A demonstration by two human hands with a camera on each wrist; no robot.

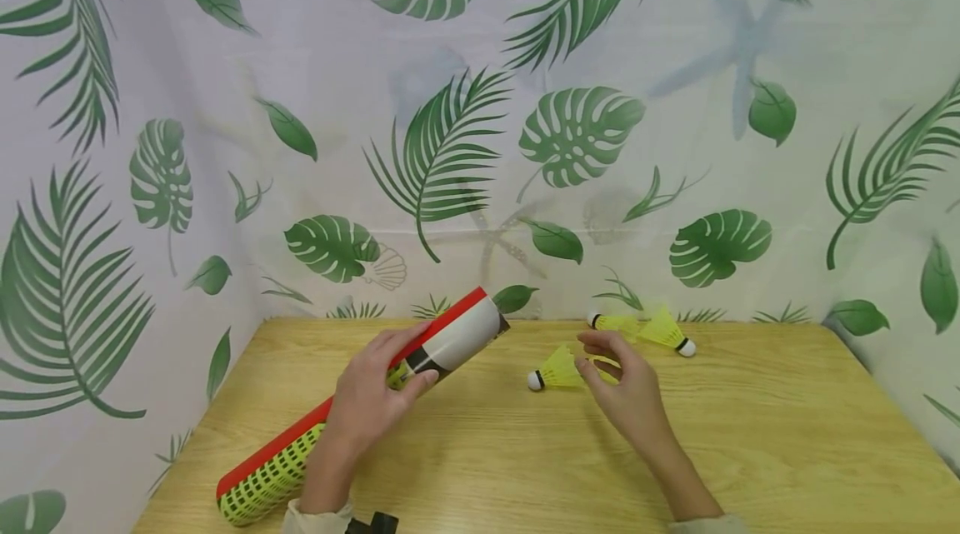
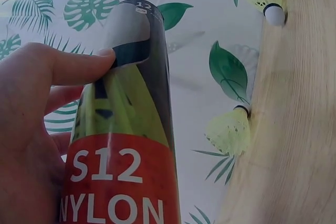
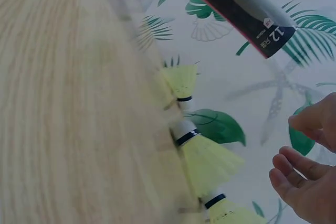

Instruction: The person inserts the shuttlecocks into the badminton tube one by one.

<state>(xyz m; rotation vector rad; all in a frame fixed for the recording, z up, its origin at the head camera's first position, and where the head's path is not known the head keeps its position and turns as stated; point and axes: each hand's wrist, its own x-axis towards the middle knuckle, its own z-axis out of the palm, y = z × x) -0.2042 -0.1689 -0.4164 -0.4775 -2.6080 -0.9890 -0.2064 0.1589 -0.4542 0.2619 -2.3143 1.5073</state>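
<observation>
My left hand (image 1: 372,397) grips a long shuttlecock tube (image 1: 457,340) that lies slanted across the wooden table (image 1: 757,442), with its thumb (image 2: 71,66) over the tube's label. The tube (image 2: 128,135) is red and dark, reads "S12 NYLON", and shows yellow shuttlecocks inside. My right hand (image 1: 621,382) hovers empty with loosely curled fingers (image 3: 302,182), just right of a yellow shuttlecock (image 1: 556,370) lying on the table. Two more yellow shuttlecocks (image 1: 613,322) (image 1: 669,331) lie behind it near the back edge. The right wrist view shows the three shuttlecocks in a row (image 3: 207,158).
A leaf-printed curtain (image 1: 577,134) hangs behind and to both sides of the table. The tube's netted yellow end (image 1: 262,484) reaches the table's front left corner. Bare wood stretches right of my right hand.
</observation>
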